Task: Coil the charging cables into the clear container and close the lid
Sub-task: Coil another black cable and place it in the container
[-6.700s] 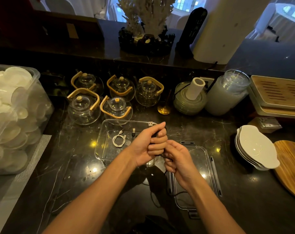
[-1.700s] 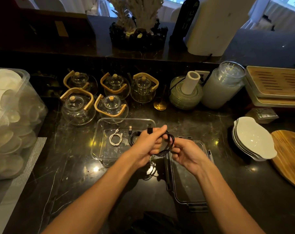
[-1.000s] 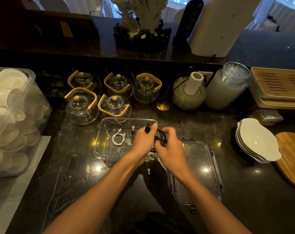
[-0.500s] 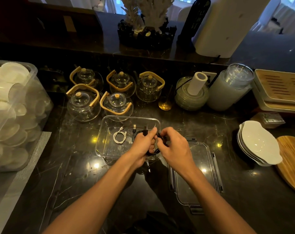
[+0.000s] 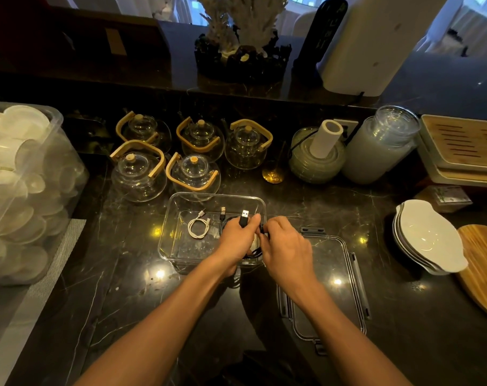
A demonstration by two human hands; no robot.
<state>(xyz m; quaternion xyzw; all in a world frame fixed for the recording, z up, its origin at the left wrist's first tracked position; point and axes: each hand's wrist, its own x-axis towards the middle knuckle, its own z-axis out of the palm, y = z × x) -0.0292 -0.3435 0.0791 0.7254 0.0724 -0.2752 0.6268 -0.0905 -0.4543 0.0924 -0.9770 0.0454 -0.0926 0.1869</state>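
Note:
A clear rectangular container [image 5: 181, 199] stands open on the dark marble counter. Inside at its left lies a small coiled white cable [image 5: 198, 227], and beside it another dark cable with a metal plug [image 5: 222, 211]. My left hand [image 5: 238, 238] and my right hand [image 5: 285, 246] both grip a coiled black cable [image 5: 244, 217] over the container's right end; its USB plug sticks up above my left fingers, and most of the coil is hidden by my hands. The clear lid [image 5: 331, 263] with grey clips lies flat on the counter just right of the container.
Several glass teapots [image 5: 137, 174] with wooden handles stand right behind the container. A big plastic bin of white dishes [image 5: 19, 190] fills the left side. Stacked white bowls [image 5: 426, 238] and a wooden board [image 5: 484, 268] sit at the right, and glass jars [image 5: 376, 146] stand at the back.
Both hands carried the coiled black cable forward from above the counter and lowered it over the container's right end. The coil has been squeezed tighter between the hands.

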